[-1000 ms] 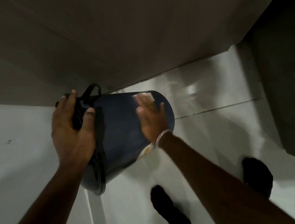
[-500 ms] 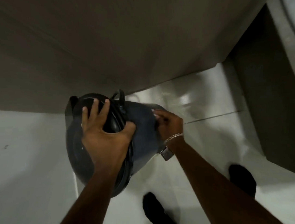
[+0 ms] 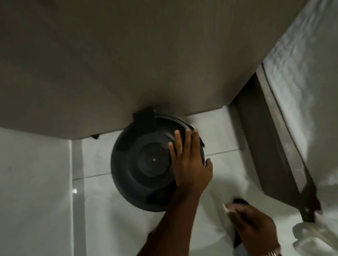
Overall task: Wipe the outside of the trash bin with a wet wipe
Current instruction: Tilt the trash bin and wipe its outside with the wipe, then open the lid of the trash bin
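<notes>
The dark round trash bin [image 3: 144,167] stands upright on the white floor, seen from straight above, with its back against a brown panel. My left hand [image 3: 189,165] lies over the bin's right rim, fingers flat on top and thumb hooked around the outer edge. My right hand [image 3: 253,226] is at the lower right, away from the bin and blurred. It pinches a small white wet wipe [image 3: 227,208] at the fingertips.
A brown panel [image 3: 122,62] fills the top of the view. To the right are a dark frame [image 3: 277,142] and a pale textured surface [image 3: 317,82]. White cloth [image 3: 320,237] hangs at the lower right. A dark shoe [image 3: 240,201] shows behind my right hand. The floor [image 3: 41,191] is glossy tile.
The bin went from tilted in both hands to upright on the floor. My right hand left its side and pulled back to the lower right with the wipe.
</notes>
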